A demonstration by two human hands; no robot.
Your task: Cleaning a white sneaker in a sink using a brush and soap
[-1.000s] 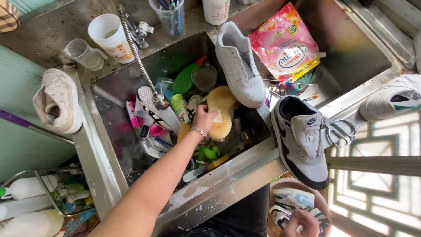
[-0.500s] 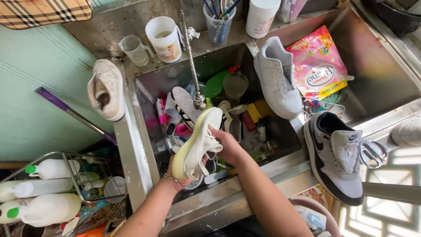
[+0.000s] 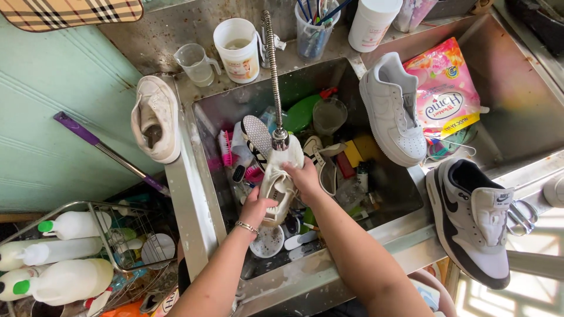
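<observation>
A shoe (image 3: 281, 179) sits in the middle of the sink (image 3: 194, 194), under the faucet head (image 3: 279, 139), with the left hand (image 3: 257, 206) at its near end and the right hand (image 3: 304, 176) on its far side. Another shoe (image 3: 154, 117) lies on the sink's left rim, a third (image 3: 392, 105) on the right rim, beside a pouch (image 3: 446, 88). Two cups (image 3: 237, 48) stand behind the sink; bottles (image 3: 64, 279) fill a rack at the near left.
</observation>
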